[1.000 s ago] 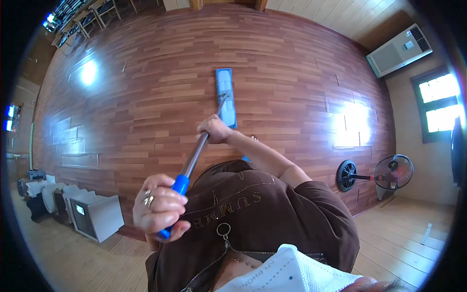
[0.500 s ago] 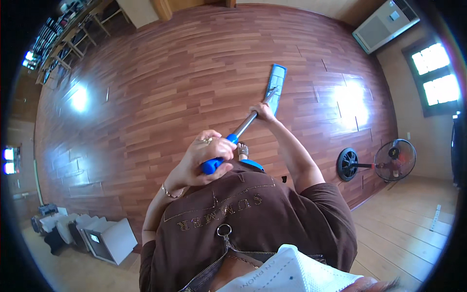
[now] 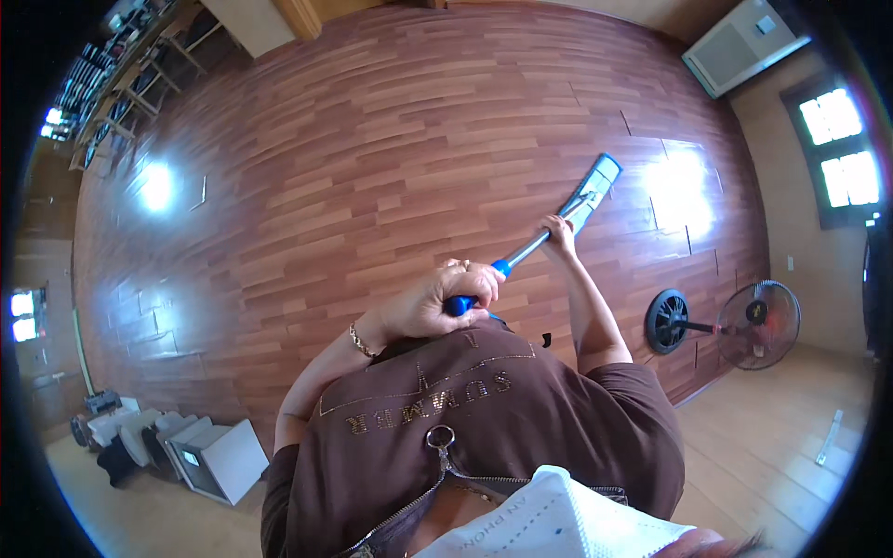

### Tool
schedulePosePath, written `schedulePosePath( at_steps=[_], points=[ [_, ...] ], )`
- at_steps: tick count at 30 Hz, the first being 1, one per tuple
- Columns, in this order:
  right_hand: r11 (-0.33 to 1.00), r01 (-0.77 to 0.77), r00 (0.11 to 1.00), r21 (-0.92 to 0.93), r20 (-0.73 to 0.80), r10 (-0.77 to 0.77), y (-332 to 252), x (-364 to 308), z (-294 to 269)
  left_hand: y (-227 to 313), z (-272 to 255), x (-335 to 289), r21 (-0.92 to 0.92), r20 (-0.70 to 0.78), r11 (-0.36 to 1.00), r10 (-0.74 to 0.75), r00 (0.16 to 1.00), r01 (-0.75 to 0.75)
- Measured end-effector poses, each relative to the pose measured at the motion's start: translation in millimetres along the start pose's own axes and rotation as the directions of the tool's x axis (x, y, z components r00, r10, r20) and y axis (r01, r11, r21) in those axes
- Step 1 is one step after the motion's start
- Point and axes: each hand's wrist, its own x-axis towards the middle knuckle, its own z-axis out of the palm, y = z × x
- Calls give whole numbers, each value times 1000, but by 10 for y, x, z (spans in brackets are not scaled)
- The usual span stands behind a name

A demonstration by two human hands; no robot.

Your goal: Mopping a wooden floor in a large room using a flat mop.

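Observation:
A flat mop [image 3: 527,249] with a metal pole and a blue grip slants from my chest out to the right. Its long light-blue head [image 3: 603,177] rests on the wood floor [image 3: 372,139], ahead and to the right. My left hand [image 3: 453,296] is wrapped round the blue grip near the pole's top end, close to my brown shirt. Farther down, my right hand [image 3: 558,232] closes round the metal pole just short of the mop head, with that arm stretched forward.
On the right stands a pedestal fan [image 3: 758,325] with a black round base. A white floor unit [image 3: 744,48] is against the far right wall. Chairs [image 3: 139,93] line a long table at the far left. Several boxy grey items [image 3: 219,460] stand at the near left.
The mop head has swung to the right and slightly nearer. Both my hands have moved right with the pole, my right hand also a little nearer.

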Motion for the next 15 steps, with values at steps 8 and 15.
schedulePosePath(
  at_steps=[8,15],
  points=[
    [977,86,994,-194,82,-72,-268,403,-71,96,118,-63,80,-279,997,27,960,-5],
    [931,364,928,-21,89,-361,-847,822,329,427,185,-309,490,-373,867,108,922,96]
  ],
)
